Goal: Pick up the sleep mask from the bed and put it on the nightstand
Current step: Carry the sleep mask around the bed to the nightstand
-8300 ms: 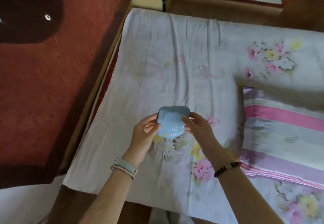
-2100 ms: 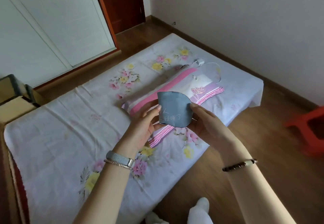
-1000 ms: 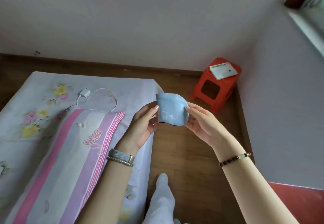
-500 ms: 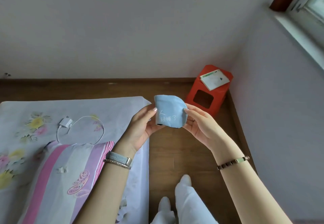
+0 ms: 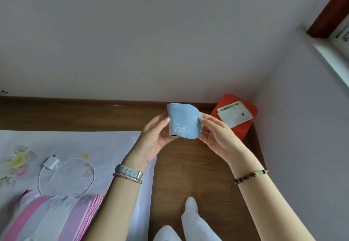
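I held the folded sleep mask (image 5: 182,121) pinched between both hands' fingers (image 5: 164,122), carrying it level toward the red nightstand (image 5: 238,125), aiming beside the booklet (image 5: 235,115).

Both arms bare, no sleeves. Left wrist: pale blue-grey woven watch band (image 5: 127,171) w/ metal clasp, plus thin silver bangle (image 5: 127,177) just below it. Right wrist: dark brown bead bracelet (image 5: 252,175) w/ one pale green bead. Legs in white trousers (image 5: 190,223).

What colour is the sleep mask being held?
Light blue with white printed characters; the sleep mask shows clearly in the head view.
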The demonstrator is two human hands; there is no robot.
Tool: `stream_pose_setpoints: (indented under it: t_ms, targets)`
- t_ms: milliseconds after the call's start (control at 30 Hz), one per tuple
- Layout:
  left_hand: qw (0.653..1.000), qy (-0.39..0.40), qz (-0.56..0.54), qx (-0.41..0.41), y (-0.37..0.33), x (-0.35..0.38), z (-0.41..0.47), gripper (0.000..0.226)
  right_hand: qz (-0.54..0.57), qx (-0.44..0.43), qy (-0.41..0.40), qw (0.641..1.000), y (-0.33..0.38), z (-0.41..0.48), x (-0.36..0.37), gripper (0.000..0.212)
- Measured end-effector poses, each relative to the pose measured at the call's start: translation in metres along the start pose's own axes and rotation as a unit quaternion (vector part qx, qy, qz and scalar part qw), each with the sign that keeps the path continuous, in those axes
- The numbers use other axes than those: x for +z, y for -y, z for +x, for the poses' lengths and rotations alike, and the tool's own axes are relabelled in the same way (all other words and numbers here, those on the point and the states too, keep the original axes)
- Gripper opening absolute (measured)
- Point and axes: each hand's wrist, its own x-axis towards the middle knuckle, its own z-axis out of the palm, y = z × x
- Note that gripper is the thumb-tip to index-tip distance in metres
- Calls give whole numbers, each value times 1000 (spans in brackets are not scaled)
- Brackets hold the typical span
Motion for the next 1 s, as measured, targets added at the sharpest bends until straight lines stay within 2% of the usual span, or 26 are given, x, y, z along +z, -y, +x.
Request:
stream_pose_setpoints:
  t_ms: [333,467,1000]
  targets:
    - [998,-49,-17,20,-48,-3,100,35,15,32,68,997,58,125,11,21]
    - [996,-70,-45,20,-66,-15,141,27,21,44,89,995,73,177,25,24]
    - [981,-143,-101,83,-195,-115,312,35,-27,104,188,976,155,410,168,15]
